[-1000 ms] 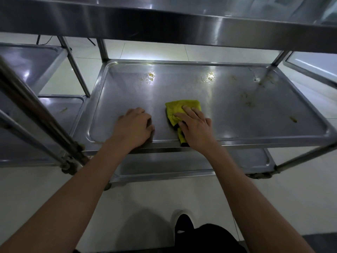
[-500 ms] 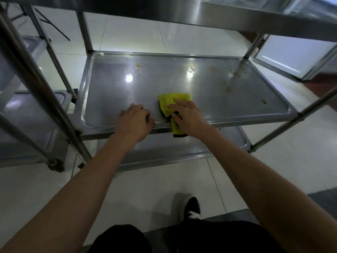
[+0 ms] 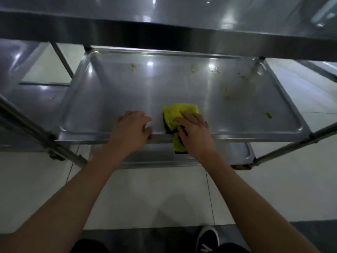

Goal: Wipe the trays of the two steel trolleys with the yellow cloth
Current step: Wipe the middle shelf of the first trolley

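Pale floor tiles (image 3: 164, 194) lay beneath a steel trolley whose middle tray (image 3: 116, 92) filled the centre of the head view, under the dark edge of the top tray (image 3: 164, 31).

On the right hand (image 3: 196, 133), the fingers (image 3: 184, 118) lay spread and nearly flat, pressing down on the yellow cloth (image 3: 177, 114); the thumb hooked over a dark-edged fold, though whether it truly pinched the cloth could not be told. The crumpled cloth sat on the tray floor at the near rim, at about 6 o'clock on the tray, with one tail hanging over the front edge towards the bottom tray (image 3: 237, 152). The left hand (image 3: 132, 129) rested just beside it at 9 o'clock from the cloth, fingers curled loosely over the near rim and thumb against the front lip, with nothing else in it. A narrow strip of bare steel separated the two hands.

Farther out, yellowish smears and crumbs marked the tray: one spot (image 3: 132, 66) near 11 o'clock, a blurred patch (image 3: 235, 92) towards 2 o'clock, and one bit (image 3: 268, 115) near 3 o'clock. A second steel trolley (image 3: 31, 99) stood at 9 o'clock, just beside the first. At 6 o'clock, low in the view, a dark shoe (image 3: 207, 240) with a white sole stood on a darker strip of floor.
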